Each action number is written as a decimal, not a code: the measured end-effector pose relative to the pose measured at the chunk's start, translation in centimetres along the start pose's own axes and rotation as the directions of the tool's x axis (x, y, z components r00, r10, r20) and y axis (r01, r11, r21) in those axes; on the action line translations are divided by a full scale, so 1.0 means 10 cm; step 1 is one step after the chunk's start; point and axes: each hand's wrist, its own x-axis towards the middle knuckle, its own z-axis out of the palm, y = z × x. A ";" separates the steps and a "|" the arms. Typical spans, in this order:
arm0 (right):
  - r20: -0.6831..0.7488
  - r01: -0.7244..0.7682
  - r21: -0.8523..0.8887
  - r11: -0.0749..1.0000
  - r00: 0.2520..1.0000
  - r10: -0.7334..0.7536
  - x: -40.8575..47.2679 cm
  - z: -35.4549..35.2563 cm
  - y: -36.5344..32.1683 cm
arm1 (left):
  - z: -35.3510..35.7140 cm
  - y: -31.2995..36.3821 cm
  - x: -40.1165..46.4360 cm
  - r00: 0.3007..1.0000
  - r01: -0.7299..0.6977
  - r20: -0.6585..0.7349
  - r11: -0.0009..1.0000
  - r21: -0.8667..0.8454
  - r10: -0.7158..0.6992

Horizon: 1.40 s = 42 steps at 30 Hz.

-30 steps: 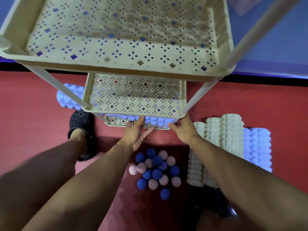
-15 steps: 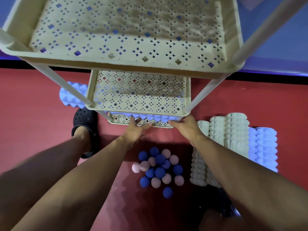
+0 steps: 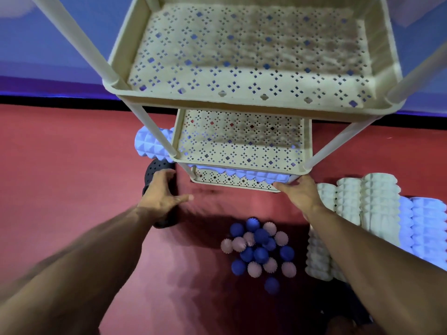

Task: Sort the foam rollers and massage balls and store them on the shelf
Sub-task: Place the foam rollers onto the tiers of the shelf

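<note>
The left hand point(image 3: 164, 199) has come off the bottom shelf point(image 3: 232, 183), fingers released and blurred. The right hand point(image 3: 298, 193), fingers straight, still touches the blue foam roller point(image 3: 244, 174) lying there. Massage balls point(image 3: 260, 247) and remaining rollers point(image 3: 367, 209) wait on the floor.

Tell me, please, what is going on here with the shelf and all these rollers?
A person is loading a cream shelf. One blue roller lies on the bottom tier, and the right hand touches its end. The left hand hangs open beside the shelf, holding nothing. The top two tiers hold nothing. On the floor wait a heap of blue and pink balls, cream rollers with blue ones beside them, and another blue roller left of the shelf.
</note>
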 end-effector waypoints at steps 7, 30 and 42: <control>0.006 -0.002 0.063 0.998 1.000 0.002 -0.01 0.03 -0.06 | -0.52 0.10 0.30 0.988 -0.061 -0.142 0.997 0.046 0.067; -0.094 0.037 0.181 0.983 0.995 -0.020 0.03 -0.23 -0.19 | -0.31 0.30 0.38 0.992 -0.040 -0.121 0.990 -0.134 0.024; -0.054 0.054 -0.002 0.999 0.997 -0.054 0.09 -0.52 -0.11 | -0.02 0.36 0.38 0.993 -0.032 -0.117 0.991 -0.128 0.017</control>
